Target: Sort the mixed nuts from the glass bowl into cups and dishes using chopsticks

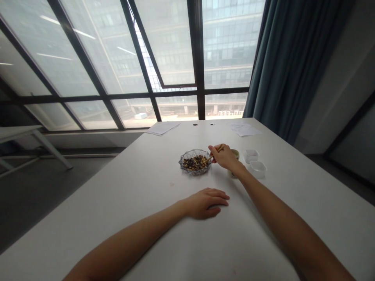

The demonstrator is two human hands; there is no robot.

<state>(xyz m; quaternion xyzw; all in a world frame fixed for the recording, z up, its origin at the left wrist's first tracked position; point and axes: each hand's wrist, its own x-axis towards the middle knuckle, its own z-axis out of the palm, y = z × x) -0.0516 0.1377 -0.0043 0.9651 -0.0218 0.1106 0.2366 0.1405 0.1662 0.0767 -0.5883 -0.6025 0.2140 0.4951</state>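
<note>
My right hand (225, 157) is closed around a thin, light wooden utensil (210, 158); its exact kind is hard to make out. Its lower end reaches into the right side of a clear, scalloped glass bowl (181, 164). Inside the bowl lies a mix of small dark and yellowish pieces (195, 161), like seeds or nuts. Partly hidden behind my right hand and wrist are greenish round containers (235, 153). My left hand (205, 203) rests palm down on the table, nearer to me than the bowl, fingers stretched to the right and holding nothing.
Two small clear plastic tubs (258, 168) stand on the white table (140, 210), right of my right hand. Paper sheets lie at the far left (162, 128) and far right (246, 128). Between them is a small dark disc (195, 124). Windows and a blue curtain (281, 74) rise behind.
</note>
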